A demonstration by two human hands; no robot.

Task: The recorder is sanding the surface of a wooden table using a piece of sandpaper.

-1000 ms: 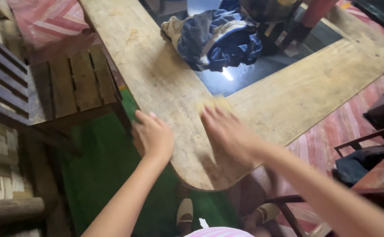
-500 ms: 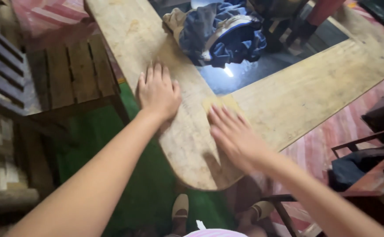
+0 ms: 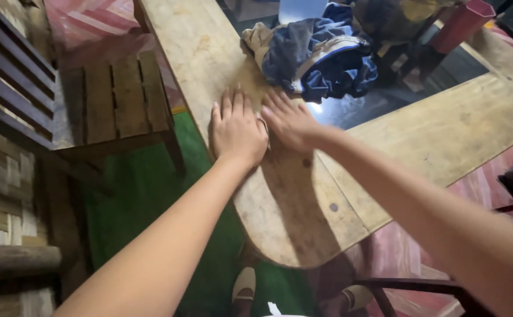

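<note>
Blue cloth bundle (image 3: 321, 58) just beyond both hands (image 3: 262, 126).

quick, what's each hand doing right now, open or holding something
Left hand: open, flat on the wooden table, holding nothing.
Right hand: open, flat on the table beside it, holding nothing.

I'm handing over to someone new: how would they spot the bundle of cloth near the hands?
Start at the pale wooden table frame around a dark glass centre. Beyond the left hand and right hand, both flat on the wood, lies the crumpled cloth bundle, half on the glass. It is the only soft thing there: blue with a beige end.
</note>
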